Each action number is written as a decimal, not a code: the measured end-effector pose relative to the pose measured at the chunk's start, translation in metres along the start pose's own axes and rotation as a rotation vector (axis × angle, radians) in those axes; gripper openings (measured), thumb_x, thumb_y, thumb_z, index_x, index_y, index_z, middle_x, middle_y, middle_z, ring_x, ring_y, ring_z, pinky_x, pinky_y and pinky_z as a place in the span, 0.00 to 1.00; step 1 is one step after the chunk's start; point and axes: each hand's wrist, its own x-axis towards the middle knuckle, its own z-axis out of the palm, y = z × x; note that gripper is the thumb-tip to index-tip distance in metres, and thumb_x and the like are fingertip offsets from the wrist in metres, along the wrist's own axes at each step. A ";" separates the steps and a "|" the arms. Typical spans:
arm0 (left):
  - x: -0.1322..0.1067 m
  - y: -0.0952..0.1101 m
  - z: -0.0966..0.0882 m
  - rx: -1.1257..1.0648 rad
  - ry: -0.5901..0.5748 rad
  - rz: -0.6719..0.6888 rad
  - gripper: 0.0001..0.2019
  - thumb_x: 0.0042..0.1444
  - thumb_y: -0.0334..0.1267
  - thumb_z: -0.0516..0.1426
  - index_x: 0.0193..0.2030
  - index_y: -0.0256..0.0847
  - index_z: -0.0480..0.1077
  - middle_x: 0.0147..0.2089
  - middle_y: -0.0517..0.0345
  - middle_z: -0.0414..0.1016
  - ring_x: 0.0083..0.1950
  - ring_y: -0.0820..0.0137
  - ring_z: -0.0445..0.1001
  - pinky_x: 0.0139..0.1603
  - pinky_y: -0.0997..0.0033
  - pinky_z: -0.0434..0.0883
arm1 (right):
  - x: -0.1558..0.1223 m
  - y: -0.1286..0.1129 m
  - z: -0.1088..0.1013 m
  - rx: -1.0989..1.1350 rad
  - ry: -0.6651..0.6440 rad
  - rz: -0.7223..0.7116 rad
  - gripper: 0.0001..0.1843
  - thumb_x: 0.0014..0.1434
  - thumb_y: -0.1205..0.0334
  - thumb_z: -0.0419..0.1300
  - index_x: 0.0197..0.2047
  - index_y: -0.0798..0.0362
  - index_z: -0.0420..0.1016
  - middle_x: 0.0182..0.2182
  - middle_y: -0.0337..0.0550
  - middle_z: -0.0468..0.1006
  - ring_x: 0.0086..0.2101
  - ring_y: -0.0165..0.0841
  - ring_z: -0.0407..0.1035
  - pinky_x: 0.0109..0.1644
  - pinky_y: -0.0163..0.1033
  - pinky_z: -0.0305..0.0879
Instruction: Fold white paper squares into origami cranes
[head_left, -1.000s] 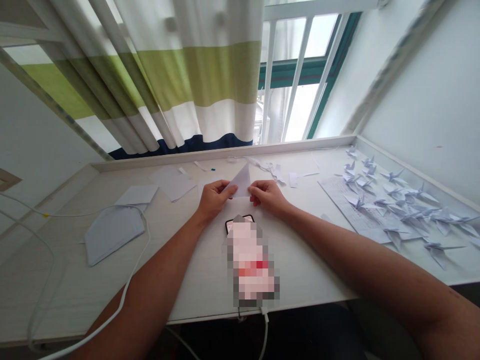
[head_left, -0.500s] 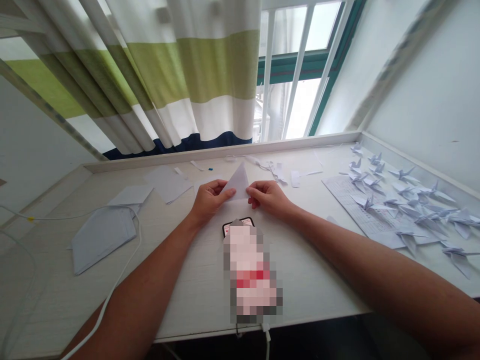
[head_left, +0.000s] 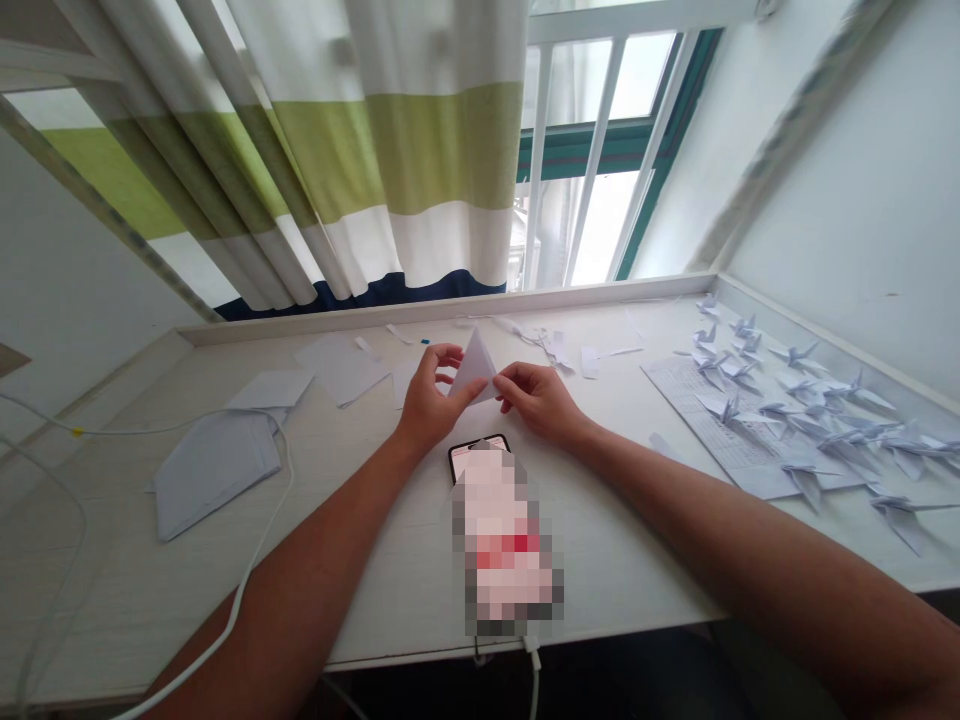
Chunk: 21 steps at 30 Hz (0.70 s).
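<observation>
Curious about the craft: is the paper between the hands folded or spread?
Folded: the white paper makes a pointed triangle between the left hand and right hand.

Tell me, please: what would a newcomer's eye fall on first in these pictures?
The eye goes first to the flock of small white paper cranes at the right end of the desk, many standing on a printed sheet. Above, a green, white and navy striped curtain hangs at the window. At the centre, a folded paper triangle sits between the left hand and right hand.
</observation>
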 end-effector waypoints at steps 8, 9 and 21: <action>-0.007 0.004 0.000 0.097 -0.152 0.140 0.46 0.48 0.49 0.73 0.72 0.47 0.62 0.67 0.42 0.72 0.61 0.52 0.75 0.59 0.55 0.73 | 0.000 0.004 -0.002 0.059 0.016 -0.096 0.17 0.65 0.47 0.62 0.34 0.52 0.76 0.29 0.41 0.78 0.32 0.34 0.73 0.39 0.39 0.69; -0.007 0.004 0.001 0.102 -0.153 0.149 0.46 0.48 0.49 0.72 0.73 0.47 0.61 0.67 0.42 0.72 0.60 0.53 0.76 0.58 0.55 0.73 | 0.000 0.004 -0.002 0.050 0.020 -0.106 0.17 0.65 0.47 0.62 0.34 0.52 0.76 0.29 0.41 0.78 0.32 0.34 0.72 0.38 0.39 0.69; -0.007 0.007 0.000 -0.015 -0.165 0.113 0.37 0.53 0.46 0.70 0.69 0.47 0.66 0.66 0.45 0.73 0.54 0.58 0.80 0.58 0.57 0.76 | -0.003 -0.005 -0.004 0.022 0.049 -0.119 0.16 0.65 0.48 0.62 0.33 0.52 0.76 0.29 0.42 0.79 0.32 0.35 0.73 0.40 0.41 0.70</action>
